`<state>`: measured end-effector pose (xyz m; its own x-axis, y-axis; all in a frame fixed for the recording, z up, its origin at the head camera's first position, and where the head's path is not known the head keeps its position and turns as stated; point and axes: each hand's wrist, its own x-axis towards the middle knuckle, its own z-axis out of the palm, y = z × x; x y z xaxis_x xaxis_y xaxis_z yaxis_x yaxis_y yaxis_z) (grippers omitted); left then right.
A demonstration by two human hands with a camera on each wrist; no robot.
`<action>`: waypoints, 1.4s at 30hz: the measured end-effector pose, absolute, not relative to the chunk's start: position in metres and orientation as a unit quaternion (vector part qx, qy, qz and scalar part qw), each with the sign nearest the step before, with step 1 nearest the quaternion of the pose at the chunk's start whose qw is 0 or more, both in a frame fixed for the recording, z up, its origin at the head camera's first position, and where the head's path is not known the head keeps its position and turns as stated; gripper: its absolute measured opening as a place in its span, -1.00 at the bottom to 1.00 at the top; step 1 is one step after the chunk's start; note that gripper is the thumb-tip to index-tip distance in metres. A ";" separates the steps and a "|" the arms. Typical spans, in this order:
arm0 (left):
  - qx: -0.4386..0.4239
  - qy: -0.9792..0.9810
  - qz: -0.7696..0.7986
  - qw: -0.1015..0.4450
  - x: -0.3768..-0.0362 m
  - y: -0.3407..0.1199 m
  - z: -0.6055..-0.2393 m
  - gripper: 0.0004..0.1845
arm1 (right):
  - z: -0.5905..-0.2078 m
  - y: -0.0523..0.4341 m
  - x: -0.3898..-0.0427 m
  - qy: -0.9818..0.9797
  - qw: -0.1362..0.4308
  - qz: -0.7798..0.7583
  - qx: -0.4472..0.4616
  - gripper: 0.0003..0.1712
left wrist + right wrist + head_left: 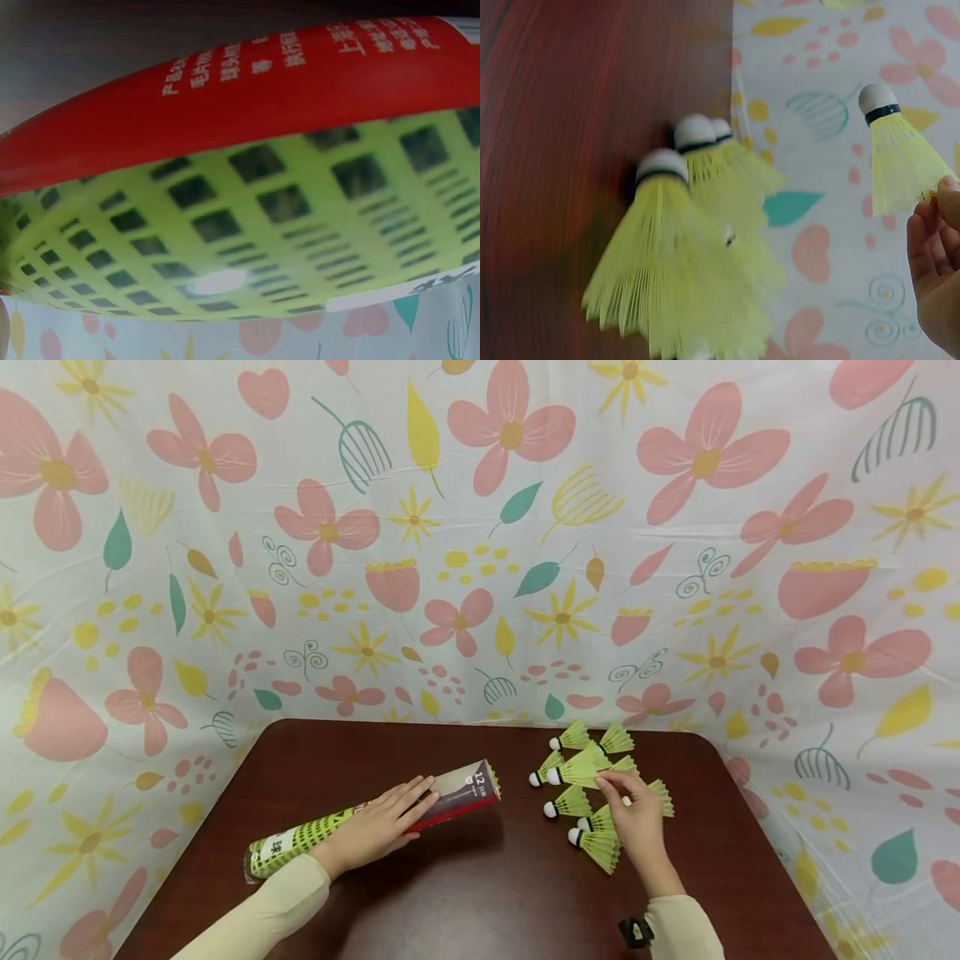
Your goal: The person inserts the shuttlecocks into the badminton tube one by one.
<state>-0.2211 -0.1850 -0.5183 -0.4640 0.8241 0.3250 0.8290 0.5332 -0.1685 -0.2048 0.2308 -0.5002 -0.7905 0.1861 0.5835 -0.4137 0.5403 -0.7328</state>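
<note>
Shuttlecock (900, 154) pinched (wrist view), tube (375, 827) steadied

There is one long tube (375, 821) lying on one dark table (480, 893). There are about seven yellow-green shuttlecocks (573, 802) in a bunch; they overlap, so the count is not sure. Two hands show, one left hand (378, 827) and one right hand (637, 814).

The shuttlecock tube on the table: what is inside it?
The shuttlecock tube lies on its side under the left hand. Its open end faces the loose shuttlecocks, but the inside cannot be seen.
</note>
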 end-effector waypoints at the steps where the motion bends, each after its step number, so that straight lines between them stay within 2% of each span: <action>1: -0.482 -0.856 -0.008 0.184 -0.221 -0.185 -0.519 -0.21 | -0.501 0.227 -0.206 -0.817 0.310 0.480 0.074 -0.87; 13: -0.486 -0.851 -0.005 0.197 -0.223 -0.180 -0.522 -0.14 | -0.503 0.185 -0.213 -0.815 0.304 0.480 0.113 -0.89; 23: -0.488 -0.849 -0.003 0.200 -0.222 -0.175 -0.521 -0.11 | -0.510 0.163 -0.219 -0.788 0.312 0.499 0.183 -0.87; 33: -0.492 -0.847 -0.007 0.203 -0.222 -0.177 -0.522 -0.17 | -0.519 0.145 -0.222 -0.787 0.318 0.483 0.215 -0.86; 42: -0.488 -0.851 -0.004 0.196 -0.223 -0.178 -0.522 -0.06 | -0.524 0.133 -0.222 -0.799 0.298 0.469 0.231 -0.92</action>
<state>-0.2231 -0.1781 -0.5222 -0.4472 0.8280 0.3383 0.8315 0.5243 -0.1839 -0.2217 0.1327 -0.5240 -0.7149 -0.0897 0.6935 -0.6493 0.4533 -0.6107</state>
